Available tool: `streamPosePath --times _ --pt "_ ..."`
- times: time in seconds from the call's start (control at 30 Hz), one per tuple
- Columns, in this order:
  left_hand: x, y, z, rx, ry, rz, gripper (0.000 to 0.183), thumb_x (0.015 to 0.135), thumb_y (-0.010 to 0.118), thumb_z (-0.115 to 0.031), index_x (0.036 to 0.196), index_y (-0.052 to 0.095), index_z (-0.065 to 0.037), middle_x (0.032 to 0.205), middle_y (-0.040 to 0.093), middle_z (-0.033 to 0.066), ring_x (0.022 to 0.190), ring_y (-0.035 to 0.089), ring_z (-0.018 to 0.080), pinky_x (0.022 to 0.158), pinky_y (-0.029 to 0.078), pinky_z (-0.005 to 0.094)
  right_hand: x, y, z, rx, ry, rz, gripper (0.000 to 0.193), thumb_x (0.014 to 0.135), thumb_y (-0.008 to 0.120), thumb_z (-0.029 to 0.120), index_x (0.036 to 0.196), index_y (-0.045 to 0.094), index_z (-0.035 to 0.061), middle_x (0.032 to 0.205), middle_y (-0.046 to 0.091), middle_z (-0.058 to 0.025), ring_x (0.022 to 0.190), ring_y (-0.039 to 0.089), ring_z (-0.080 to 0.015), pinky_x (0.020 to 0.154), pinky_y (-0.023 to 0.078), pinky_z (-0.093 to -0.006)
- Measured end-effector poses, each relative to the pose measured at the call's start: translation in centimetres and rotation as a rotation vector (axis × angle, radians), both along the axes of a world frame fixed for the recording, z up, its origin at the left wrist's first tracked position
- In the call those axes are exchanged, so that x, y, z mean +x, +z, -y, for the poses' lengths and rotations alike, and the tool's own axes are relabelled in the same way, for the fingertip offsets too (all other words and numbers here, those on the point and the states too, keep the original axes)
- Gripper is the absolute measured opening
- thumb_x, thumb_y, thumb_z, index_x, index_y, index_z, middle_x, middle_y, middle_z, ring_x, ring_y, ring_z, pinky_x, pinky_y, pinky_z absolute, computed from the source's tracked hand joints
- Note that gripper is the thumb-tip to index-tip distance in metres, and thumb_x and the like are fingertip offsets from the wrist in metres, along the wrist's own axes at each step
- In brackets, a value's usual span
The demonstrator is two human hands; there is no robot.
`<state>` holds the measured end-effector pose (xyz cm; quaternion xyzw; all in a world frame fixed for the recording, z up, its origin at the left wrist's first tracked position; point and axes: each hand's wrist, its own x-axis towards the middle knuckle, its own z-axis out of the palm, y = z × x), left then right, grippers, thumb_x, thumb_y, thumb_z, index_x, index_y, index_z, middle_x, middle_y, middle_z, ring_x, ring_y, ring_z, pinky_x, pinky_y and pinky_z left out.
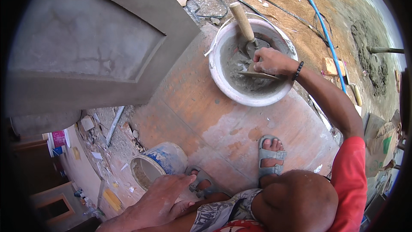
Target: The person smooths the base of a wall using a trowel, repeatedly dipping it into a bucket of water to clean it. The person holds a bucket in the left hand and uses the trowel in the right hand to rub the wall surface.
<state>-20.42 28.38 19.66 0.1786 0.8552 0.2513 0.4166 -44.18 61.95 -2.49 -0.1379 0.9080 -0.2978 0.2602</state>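
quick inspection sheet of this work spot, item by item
surface: reddish board with pale mortar smears, both sandalled feet on it
job's things: white basin of wet grey mortar; trowel; second wooden-handled tool leaning in the basin
clutter: blue-and-white bucket by the left foot; rubble and scraps lower left
hands: right hand grips the trowel in the mortar; left hand open, resting on the left knee
cables: black cables and blue hose on the dirt beyond the basin
surroundings: grey plastered wall panel, bare earth, paper sack at right

A flat trowel (259, 75) lies nearly level on wet grey mortar (244, 71) inside a white round tub (223, 83).
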Motion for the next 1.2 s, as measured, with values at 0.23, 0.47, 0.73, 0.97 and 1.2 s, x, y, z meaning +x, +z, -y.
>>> streamPosePath --times 0.23,0.47,0.73,0.97,1.2 --pt "-6.7 -11.0 -6.2 0.152 0.524 -0.021 0.085 0.092 0.066 -0.028 0.153 0.013 -0.001 0.143 0.040 0.0220 0.107 0.057 0.0288 0.095 0.046 0.0408 -0.1 -1.1 -0.1 -0.313 -0.163 0.140 0.020 0.085 0.064 0.019 0.091 0.064 -0.0006 0.080 0.064 -0.0128 0.072 0.063 -0.0206 0.062 0.051 -0.0363" --pt "-12.5 -17.9 -12.9 0.688 1.295 0.265 0.069 0.101 0.050 -0.018 0.155 0.007 -0.020 0.150 0.032 0.0146 0.124 0.051 0.0299 0.099 0.049 0.0467 0.8 -3.4 2.1 -0.501 -0.513 0.323 0.014 0.091 0.061 0.015 0.091 0.059 0.0009 0.071 0.055 -0.0076 0.054 0.054 -0.0152 0.039 0.040 -0.0316" --pt "-11.9 -21.1 -13.1 0.889 1.344 0.246 0.064 0.101 0.048 -0.013 0.153 0.012 -0.024 0.149 0.032 0.0140 0.131 0.045 0.0322 0.101 0.046 0.0530 1.4 -2.5 2.8 -0.506 -0.550 0.515 0.014 0.095 0.054 0.015 0.099 0.050 0.0022 0.074 0.052 -0.0067 0.049 0.050 -0.0162 0.036 0.042 -0.0307" --pt "-11.5 -21.5 -13.5 0.887 1.361 0.259 0.066 0.101 0.049 -0.013 0.154 0.009 -0.022 0.151 0.031 0.0125 0.133 0.042 0.0317 0.103 0.043 0.0543 2.2 -3.7 2.2 -0.535 -0.477 0.577 0.018 0.099 0.054 0.020 0.101 0.054 0.0023 0.075 0.053 -0.0070 0.051 0.052 -0.0143 0.036 0.041 -0.0286" --pt "-11.7 -22.3 -13.4 0.845 1.289 0.166 0.069 0.101 0.050 -0.017 0.155 0.007 -0.023 0.151 0.032 0.0122 0.129 0.047 0.0295 0.101 0.045 0.0531 1.6 -3.3 0.5 -0.633 -0.459 0.677 0.015 0.099 0.054 0.017 0.101 0.056 0.0026 0.074 0.057 -0.0057 0.049 0.055 -0.0127 0.033 0.042 -0.0272"
